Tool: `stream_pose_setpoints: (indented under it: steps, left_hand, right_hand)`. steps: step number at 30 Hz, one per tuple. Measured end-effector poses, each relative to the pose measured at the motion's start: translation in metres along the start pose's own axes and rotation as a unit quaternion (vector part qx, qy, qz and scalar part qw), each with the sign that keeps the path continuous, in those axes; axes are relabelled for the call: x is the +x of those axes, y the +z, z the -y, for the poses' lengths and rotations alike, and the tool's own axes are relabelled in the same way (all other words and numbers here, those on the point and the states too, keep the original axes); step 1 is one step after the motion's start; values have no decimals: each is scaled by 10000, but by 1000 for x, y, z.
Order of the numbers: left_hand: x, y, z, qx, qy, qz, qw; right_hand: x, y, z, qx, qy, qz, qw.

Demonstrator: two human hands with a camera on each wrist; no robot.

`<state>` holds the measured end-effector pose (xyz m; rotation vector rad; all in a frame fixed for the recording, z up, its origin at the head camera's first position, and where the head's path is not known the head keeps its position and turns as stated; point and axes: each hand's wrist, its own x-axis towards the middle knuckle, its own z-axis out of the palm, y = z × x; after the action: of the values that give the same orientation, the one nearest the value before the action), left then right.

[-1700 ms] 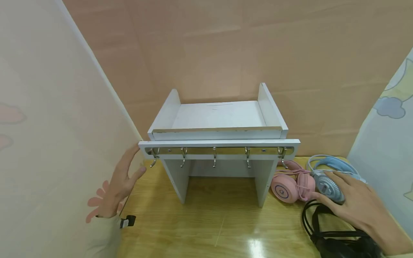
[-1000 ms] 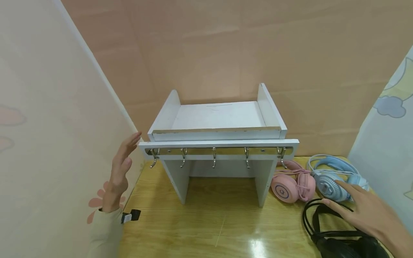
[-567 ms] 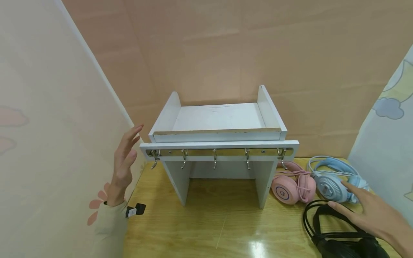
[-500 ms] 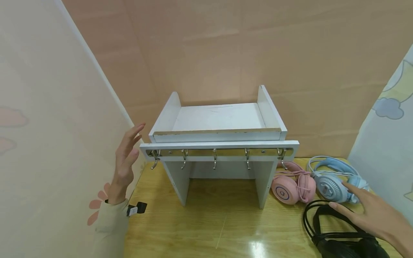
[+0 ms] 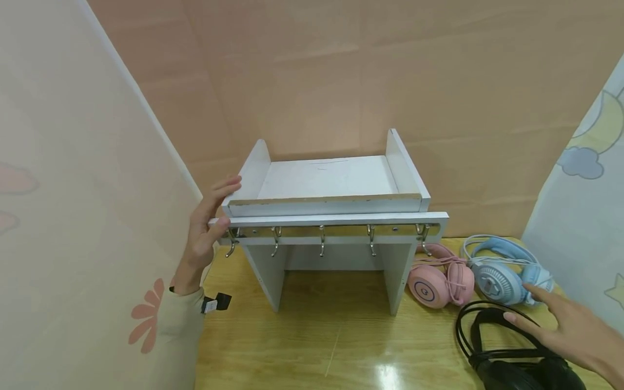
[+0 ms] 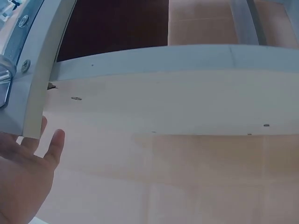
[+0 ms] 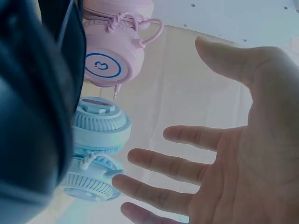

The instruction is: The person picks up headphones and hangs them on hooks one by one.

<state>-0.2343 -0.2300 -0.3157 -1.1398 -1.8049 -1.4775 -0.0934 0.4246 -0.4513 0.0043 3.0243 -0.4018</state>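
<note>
A white shelf unit [image 5: 326,206] stands in the middle, with a row of metal hooks [image 5: 322,241] along its front board. My left hand [image 5: 202,233] is at the left end of that board, thumb in front and fingers reaching past the side panel; in the left wrist view the visible fingers look fairly straight. Over at the right, my right hand [image 5: 572,327] is spread, holding nothing, above black corded headphones [image 5: 521,368]. Light blue headphones [image 5: 497,281] lie just beyond its fingertips, beside pink headphones [image 5: 431,284]. Whether the left fingertips press the shelf, I cannot tell.
The shelf stands on a wooden tabletop [image 5: 312,346]. Brown paper [image 5: 312,81] covers the back, a pale printed wall [image 5: 97,189] rises at the left, and a patterned wall [image 5: 585,206] at the right.
My left hand first drew away from the board, then came back right to the shelf's left end. The right hand withdrew from the blue headphones toward the lower right.
</note>
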Motion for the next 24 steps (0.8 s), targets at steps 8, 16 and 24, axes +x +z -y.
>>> stream_pose_setpoints:
  steps: [8,16,24]
  left_hand:
    - [3,2,4,-351,22,-100,9993]
    - [5,1,4,-416,30,-452,9981]
    - [4,1,8,-379,89,-469,9981]
  right_hand:
    - [-2,11,-8,-1,117,152,9998]
    - [1,16,-13,128,145,356,9992]
    - [-1,27,-27,450,277,805,9954]
